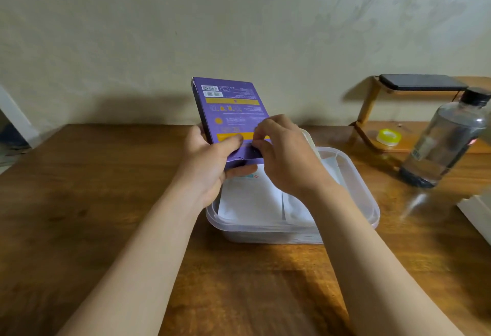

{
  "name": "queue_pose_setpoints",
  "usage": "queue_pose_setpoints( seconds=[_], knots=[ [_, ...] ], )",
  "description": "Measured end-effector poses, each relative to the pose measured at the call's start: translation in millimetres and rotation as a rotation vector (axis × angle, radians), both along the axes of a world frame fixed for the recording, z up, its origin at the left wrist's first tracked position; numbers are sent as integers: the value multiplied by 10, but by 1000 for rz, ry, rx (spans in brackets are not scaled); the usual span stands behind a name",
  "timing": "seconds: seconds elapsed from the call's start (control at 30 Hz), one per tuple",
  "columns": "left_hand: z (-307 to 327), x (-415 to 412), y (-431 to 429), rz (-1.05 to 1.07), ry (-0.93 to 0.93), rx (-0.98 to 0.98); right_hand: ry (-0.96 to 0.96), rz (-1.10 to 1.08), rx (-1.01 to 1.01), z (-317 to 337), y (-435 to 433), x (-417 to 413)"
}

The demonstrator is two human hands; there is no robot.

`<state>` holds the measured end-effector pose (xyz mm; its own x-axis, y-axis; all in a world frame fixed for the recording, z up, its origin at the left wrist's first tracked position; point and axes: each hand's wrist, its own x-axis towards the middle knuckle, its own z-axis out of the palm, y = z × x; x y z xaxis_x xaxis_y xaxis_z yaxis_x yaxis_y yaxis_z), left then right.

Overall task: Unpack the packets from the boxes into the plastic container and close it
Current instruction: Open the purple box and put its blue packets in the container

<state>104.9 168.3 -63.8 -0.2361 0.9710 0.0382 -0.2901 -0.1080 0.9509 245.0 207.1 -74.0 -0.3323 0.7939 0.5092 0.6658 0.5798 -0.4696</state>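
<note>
Fingers (261,147) of R hand (287,157) pinch purple box (231,107) flap — L hand (210,161) grips it.

Box (228,107): purple, yellow bands, barcode at top edge, print upside down. Held upright, tilted, above far-left part of container (368,192). Left hand (210,160) grips lower end; right hand (284,155) fingers at near-end flap.
Container: clear plastic, rounded rectangle, open, on table (106,203).
Packets (249,203): white, flat, lying side by side inside container, one partly under box.
</note>
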Motion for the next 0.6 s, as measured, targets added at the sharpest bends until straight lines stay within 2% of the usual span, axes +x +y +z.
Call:
queue_pose_setpoints(
  seconds=[0.23, 0.6],
  knots=[
    [3, -18, 48, 39, -104, -25, 158, 68, -167, 88, -27, 130],
    [7, -15, 91, 202, -181, 34, 173, 117, -119, 121, -62, 130]
  ],
)
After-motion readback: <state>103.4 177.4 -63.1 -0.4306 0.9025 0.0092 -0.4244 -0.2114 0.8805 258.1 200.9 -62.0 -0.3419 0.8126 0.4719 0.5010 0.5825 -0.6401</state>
